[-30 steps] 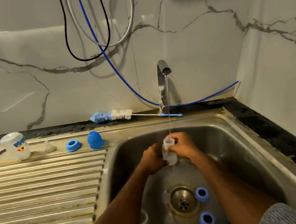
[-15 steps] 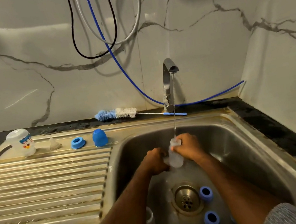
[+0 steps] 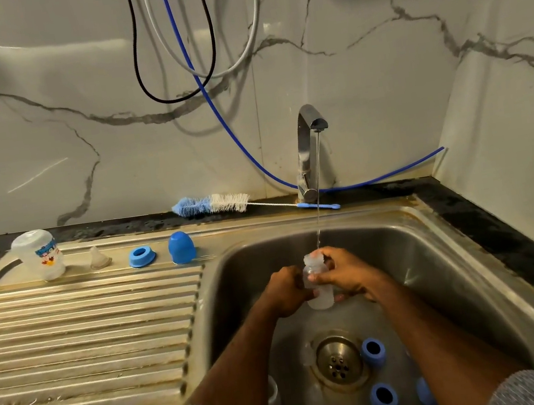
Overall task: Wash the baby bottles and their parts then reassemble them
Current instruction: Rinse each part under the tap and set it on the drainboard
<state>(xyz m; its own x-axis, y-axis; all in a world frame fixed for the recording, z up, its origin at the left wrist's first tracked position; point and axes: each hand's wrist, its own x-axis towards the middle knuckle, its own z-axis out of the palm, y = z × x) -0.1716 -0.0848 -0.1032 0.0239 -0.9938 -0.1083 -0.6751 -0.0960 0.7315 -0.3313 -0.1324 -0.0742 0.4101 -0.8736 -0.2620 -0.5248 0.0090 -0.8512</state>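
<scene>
Over the steel sink (image 3: 448, 265), I hold a clear baby bottle (image 3: 320, 300) upright under the thin stream from the tap (image 3: 309, 147). My left hand (image 3: 286, 291) grips the bottle's body from the left. My right hand (image 3: 342, 272) holds its neck and side from the right. Water falls onto the bottle's mouth. Two blue collar rings (image 3: 372, 351) (image 3: 385, 398) lie beside the drain (image 3: 337, 360). On the draining board stand another bottle upside down (image 3: 39, 255), a clear teat (image 3: 99, 258), a blue ring (image 3: 142, 255) and a blue cap (image 3: 181, 248).
A blue-and-white bottle brush (image 3: 214, 205) lies on the ledge behind the sink. Hoses and cables hang on the marble wall, and a blue hose (image 3: 244, 150) runs down behind the tap. A clear part (image 3: 272, 399) and a blue piece (image 3: 426, 393) lie in the basin near my arms.
The bottle has stayed under the stream while my hands shifted slightly around it. The view has drifted a little.
</scene>
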